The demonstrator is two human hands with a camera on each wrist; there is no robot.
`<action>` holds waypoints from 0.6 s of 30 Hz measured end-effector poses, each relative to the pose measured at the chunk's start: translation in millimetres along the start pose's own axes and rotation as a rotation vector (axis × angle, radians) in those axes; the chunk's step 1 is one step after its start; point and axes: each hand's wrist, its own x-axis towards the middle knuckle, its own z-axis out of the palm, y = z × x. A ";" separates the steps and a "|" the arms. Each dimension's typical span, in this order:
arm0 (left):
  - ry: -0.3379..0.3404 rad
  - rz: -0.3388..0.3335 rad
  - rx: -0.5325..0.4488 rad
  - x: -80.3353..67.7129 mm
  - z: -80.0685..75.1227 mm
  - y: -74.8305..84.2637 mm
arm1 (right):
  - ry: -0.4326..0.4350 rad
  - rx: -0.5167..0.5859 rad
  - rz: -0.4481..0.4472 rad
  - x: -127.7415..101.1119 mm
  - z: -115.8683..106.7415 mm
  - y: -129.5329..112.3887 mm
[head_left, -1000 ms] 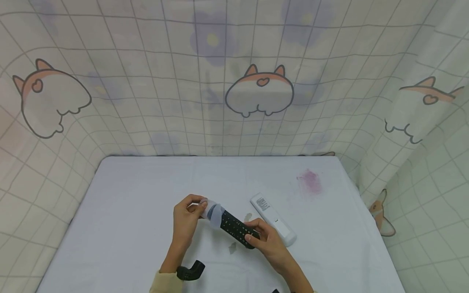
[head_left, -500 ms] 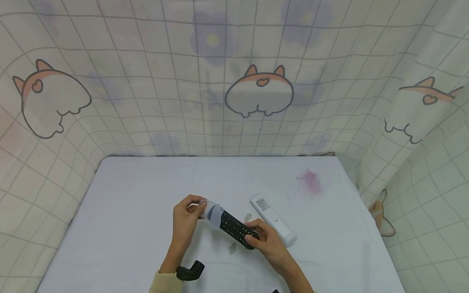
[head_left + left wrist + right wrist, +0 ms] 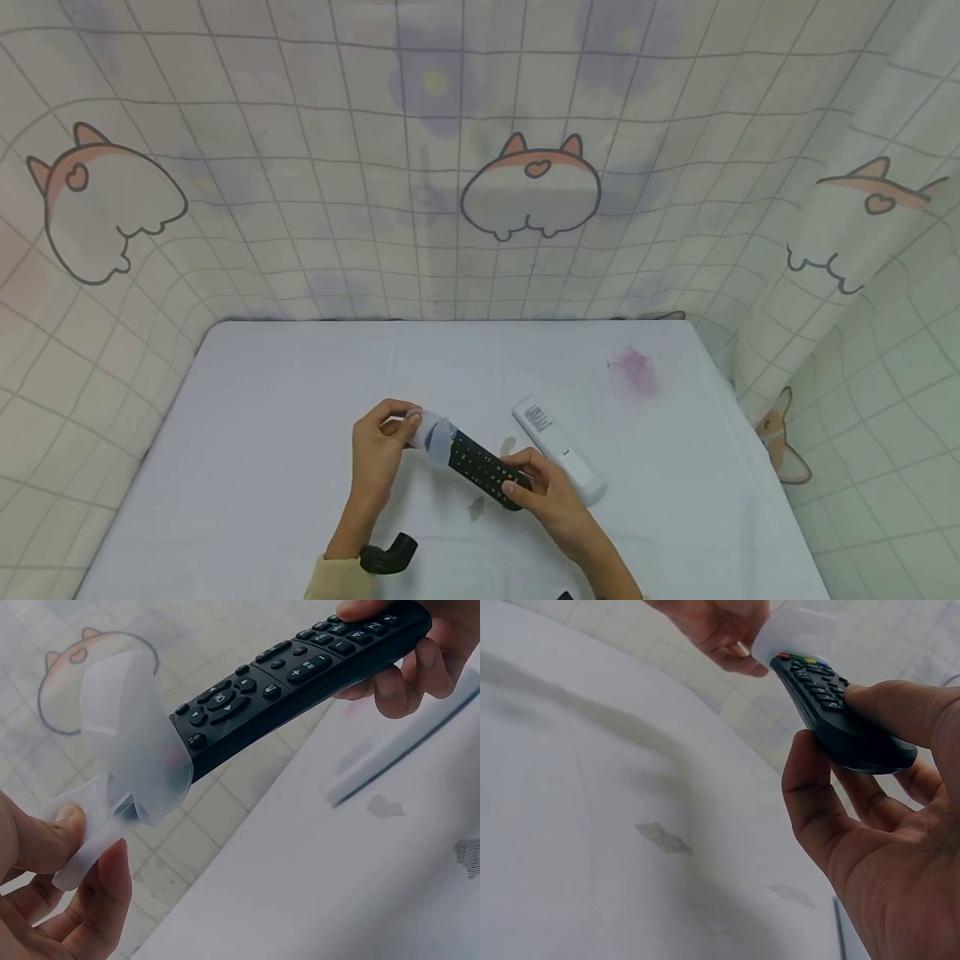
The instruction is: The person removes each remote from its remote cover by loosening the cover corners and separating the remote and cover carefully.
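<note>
A black remote control [image 3: 486, 472] [image 3: 300, 682] [image 3: 840, 712] is held above the white table [image 3: 262, 417]. My right hand [image 3: 543, 492] [image 3: 862, 825] grips its near end, thumb on the buttons. A translucent white silicone sleeve [image 3: 433, 438] [image 3: 131, 742] [image 3: 791, 634] covers the remote's far end. My left hand [image 3: 378, 450] [image 3: 52, 892] pinches the loose end of that sleeve between thumb and fingers.
A white remote [image 3: 558, 450] lies on the table just right of my hands. A pink stain [image 3: 636, 371] marks the cloth at the back right. Small scraps [image 3: 476, 507] lie under the black remote. A checked curtain with cartoon prints [image 3: 532, 179] surrounds the table.
</note>
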 end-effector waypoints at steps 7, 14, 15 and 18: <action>0.004 0.001 -0.012 1.1 -3.0 4.0 | -0.020 -0.010 -0.020 1.4 0.2 -3.6; 0.006 -0.001 0.001 2.5 -4.2 6.4 | -0.024 -0.006 -0.028 3.2 0.6 -3.2; 0.006 0.000 -0.001 2.7 -4.2 7.0 | -0.025 -0.006 -0.029 3.1 0.7 -3.3; 0.008 0.000 -0.006 2.9 -4.2 8.4 | -0.028 -0.002 -0.034 2.7 1.0 -3.8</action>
